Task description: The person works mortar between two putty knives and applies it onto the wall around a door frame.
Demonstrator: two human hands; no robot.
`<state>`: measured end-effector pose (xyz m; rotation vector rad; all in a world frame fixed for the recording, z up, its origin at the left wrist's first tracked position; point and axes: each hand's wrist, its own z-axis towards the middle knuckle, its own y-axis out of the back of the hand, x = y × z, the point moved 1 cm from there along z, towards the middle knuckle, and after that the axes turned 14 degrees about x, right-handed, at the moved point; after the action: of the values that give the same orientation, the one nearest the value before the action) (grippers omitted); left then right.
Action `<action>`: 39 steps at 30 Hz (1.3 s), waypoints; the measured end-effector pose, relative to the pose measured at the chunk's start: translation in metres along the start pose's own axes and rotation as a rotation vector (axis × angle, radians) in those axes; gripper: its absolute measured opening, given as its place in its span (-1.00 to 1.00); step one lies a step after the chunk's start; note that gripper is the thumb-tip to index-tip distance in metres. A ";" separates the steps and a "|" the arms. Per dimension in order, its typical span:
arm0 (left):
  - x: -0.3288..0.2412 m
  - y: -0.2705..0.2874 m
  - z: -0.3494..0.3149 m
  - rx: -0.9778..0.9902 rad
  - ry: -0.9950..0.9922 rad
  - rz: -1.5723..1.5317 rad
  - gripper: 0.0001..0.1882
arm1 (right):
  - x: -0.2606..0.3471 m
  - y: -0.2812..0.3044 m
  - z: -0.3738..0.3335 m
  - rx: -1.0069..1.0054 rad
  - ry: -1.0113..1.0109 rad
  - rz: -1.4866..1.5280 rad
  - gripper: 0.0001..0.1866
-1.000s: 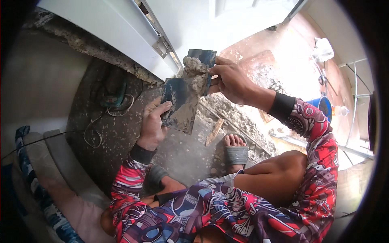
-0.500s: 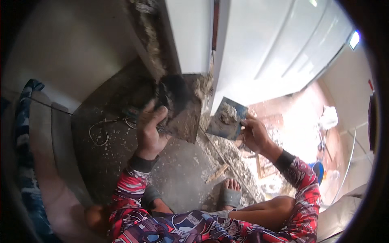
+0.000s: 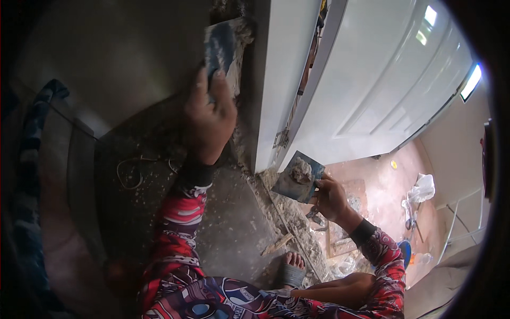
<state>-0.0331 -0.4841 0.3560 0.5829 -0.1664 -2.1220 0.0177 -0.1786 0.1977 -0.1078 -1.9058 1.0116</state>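
My left hand (image 3: pixel 210 114), reaching up at the left of the door frame, is closed on a flat blue-grey spreader (image 3: pixel 220 45). Its blade lies against the rough strip of wet mortar (image 3: pixel 241 42) between wall and frame. Further right and lower, my right hand (image 3: pixel 333 198) grips a dark square plate (image 3: pixel 289 186) by its right edge, the thumb on top. A lump of grey mortar (image 3: pixel 301 171) sits on that plate. The white door frame (image 3: pixel 279 69) stands between the two hands, its foot close to the plate.
A white panelled door (image 3: pixel 382 80) stands ajar at the right, hinged on the frame. Along the floor runs a rough broken strip (image 3: pixel 289 218) with a wood piece (image 3: pixel 277 244) on it. A thin cable (image 3: pixel 129 175) lies at the left. A white plastic bag (image 3: pixel 422 189) is far right.
My left hand has moved up with the spreader, from in front of the frame's foot to the mortar strip. The right hand still holds the loaded plate. The view has shifted slightly.
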 end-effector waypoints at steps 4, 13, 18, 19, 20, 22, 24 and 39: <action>0.004 -0.022 0.010 -0.058 -0.137 0.048 -0.74 | 0.001 -0.004 -0.001 0.001 0.013 -0.001 -0.60; -0.024 -0.037 0.014 0.034 -0.172 0.026 -0.75 | 0.002 -0.003 -0.001 0.019 0.018 0.005 -0.62; -0.018 -0.025 -0.004 0.068 -0.156 -0.162 -0.75 | 0.005 -0.007 -0.003 -0.004 -0.003 -0.025 -0.69; -0.016 -0.019 -0.008 0.107 -0.127 -0.206 -0.76 | 0.005 -0.010 -0.003 -0.016 -0.009 -0.023 -0.71; -0.014 -0.012 -0.010 0.105 -0.126 -0.203 -0.76 | 0.005 -0.012 -0.002 -0.028 -0.016 -0.022 -0.72; -0.009 -0.005 -0.017 0.124 -0.099 -0.253 -0.81 | 0.002 0.000 -0.004 -0.042 -0.035 -0.008 -0.72; -0.004 0.008 -0.020 0.111 -0.021 -0.189 -0.83 | 0.001 0.001 -0.003 -0.047 -0.057 0.008 -0.73; 0.023 0.064 0.062 0.292 0.017 -0.377 -0.73 | -0.005 -0.007 0.003 0.014 -0.024 -0.071 -0.57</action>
<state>-0.0256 -0.5464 0.4232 0.8580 -0.3870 -2.4757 0.0201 -0.1874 0.1988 -0.0203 -1.9103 0.9820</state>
